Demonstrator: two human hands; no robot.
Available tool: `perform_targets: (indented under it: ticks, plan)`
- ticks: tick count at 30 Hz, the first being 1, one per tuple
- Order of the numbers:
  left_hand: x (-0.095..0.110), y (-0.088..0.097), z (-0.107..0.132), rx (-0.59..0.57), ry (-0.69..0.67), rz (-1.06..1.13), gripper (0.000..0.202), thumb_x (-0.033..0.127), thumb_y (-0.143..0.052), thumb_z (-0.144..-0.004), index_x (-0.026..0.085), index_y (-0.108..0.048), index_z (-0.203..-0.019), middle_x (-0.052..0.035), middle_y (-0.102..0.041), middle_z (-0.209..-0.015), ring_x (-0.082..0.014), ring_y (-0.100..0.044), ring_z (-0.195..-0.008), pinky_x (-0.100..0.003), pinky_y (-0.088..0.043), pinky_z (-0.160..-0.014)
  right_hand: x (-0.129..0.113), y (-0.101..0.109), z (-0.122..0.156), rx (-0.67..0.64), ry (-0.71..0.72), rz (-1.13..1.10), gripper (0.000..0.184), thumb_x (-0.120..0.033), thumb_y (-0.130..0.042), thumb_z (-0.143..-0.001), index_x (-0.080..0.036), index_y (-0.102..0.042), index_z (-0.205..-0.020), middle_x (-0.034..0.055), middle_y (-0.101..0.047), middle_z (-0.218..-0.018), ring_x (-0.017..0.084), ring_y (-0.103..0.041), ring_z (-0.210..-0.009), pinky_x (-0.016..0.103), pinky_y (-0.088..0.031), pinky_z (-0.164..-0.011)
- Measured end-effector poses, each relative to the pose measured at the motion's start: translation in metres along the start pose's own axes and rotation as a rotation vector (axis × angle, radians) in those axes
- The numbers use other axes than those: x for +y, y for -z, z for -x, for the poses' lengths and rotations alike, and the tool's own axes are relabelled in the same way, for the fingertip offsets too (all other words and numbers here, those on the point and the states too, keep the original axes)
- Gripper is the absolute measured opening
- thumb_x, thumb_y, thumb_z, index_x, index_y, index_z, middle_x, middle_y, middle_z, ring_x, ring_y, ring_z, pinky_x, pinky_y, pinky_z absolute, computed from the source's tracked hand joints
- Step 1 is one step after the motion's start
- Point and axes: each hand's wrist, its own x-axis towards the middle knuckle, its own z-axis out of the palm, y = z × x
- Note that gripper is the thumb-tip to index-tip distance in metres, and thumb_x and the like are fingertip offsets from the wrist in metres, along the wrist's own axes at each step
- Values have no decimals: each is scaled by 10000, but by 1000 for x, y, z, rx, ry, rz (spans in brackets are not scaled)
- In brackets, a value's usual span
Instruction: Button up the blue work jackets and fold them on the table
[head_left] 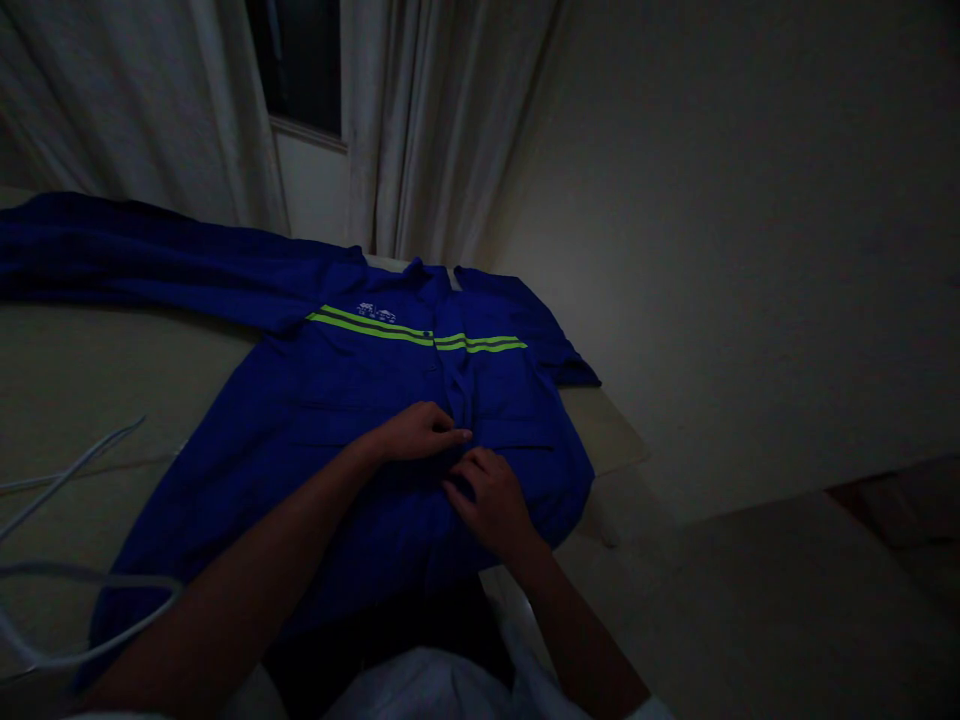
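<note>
A dark blue work jacket (360, 380) lies spread front-up on the table, its collar toward the far edge. Two yellow-green stripes (382, 329) run across its chest, with a white logo (376, 313) above them on the left. My left hand (420, 432) rests at the front placket, thumb and fingers closed on the cloth edge. Just below and to the right, my right hand (487, 495) pinches the same front edge, its fingers curled. Dim light hides the fingertips, and any button between them cannot be made out.
A white cable (82, 575) loops over the table (75, 380) at the left. One sleeve (150, 255) stretches to the far left. Pale curtains (442, 120) and a dark window (300, 65) stand behind. A bare wall (750, 250) rises on the right.
</note>
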Motion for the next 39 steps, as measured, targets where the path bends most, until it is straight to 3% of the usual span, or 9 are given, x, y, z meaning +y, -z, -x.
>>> perform_targets:
  ticks: [5, 13, 20, 24, 30, 32, 35, 37, 39]
  plan:
    - [-1, 6, 5, -45, -104, -86, 438, 470, -581, -936, 181, -553, -608, 33, -500, -558, -108, -434, -534, -282, -250, -547, 2, -4, 0, 57, 2, -97, 83, -202, -603, -1021, -220, -683, -1004, 71, -679, -1029, 226, -645, -984, 375, -492, -885]
    - [5, -15, 1, 239, -284, -8, 349, 354, -535, -1005, 179, -568, -704, -1, -554, -742, -125, -529, -665, -266, -335, -633, 6, -6, -12, 180, -91, -408, 133, -228, -559, -1035, -225, -637, -928, 33, -617, -953, 188, -627, -913, 320, -493, -846]
    - [18, -18, 1, 386, -279, 75, 382, 379, -525, -1034, 168, -630, -734, -3, -593, -708, -125, -559, -665, -269, -358, -648, 4, -15, -17, 385, -195, -424, 108, -241, -650, -953, -225, -621, -851, 10, -588, -872, 172, -580, -785, 297, -466, -717]
    - [18, -16, -2, 287, -219, 327, 404, 457, -567, -1010, 151, -695, -780, -14, -667, -715, -136, -610, -687, -256, -410, -653, 4, -11, -12, 391, -218, -493, 145, -320, -690, -938, -223, -608, -870, 6, -580, -885, 168, -573, -798, 292, -462, -714]
    - [14, -16, -2, -87, -142, 861, 475, 419, -652, -952, 157, -653, -1348, -141, -785, -1124, -228, -744, -943, -357, -569, -855, 17, 2, 4, 396, -434, -608, 324, -335, -758, -794, -239, -515, -987, -39, -529, -835, 148, -519, -725, 269, -442, -668]
    - [15, -13, -3, -36, -107, 743, 376, 363, -606, -973, 158, -692, -1276, -134, -788, -1116, -234, -739, -967, -375, -566, -894, 29, 17, 9, 457, -501, -662, 347, -303, -739, -747, -226, -552, -1029, -4, -596, -907, 166, -577, -796, 279, -471, -714]
    - [14, -6, -2, 286, 6, 247, 285, 313, -520, -1004, 164, -743, -1102, -124, -783, -1073, -261, -714, -988, -428, -531, -960, 51, 49, 12, 665, -670, -808, 452, -339, -757, -658, -215, -589, -1058, 9, -644, -911, 182, -612, -788, 284, -478, -698]
    - [11, -4, 0, 457, 77, -92, 304, 317, -520, -1007, 183, -730, -1182, -148, -749, -1222, -318, -664, -1161, -509, -443, -1089, 65, 67, 13, 783, -782, -894, 499, -393, -752, -636, -214, -604, -1078, -8, -644, -850, 177, -600, -711, 280, -466, -644]
    - [5, -8, 2, 505, 107, -288, 409, 369, -564, -996, 210, -658, -1360, -170, -636, -1453, -369, -538, -1374, -579, -302, -1200, 73, 77, 14, 838, -849, -942, 529, -432, -738, -647, -209, -627, -1114, -2, -665, -860, 187, -616, -705, 291, -480, -633]
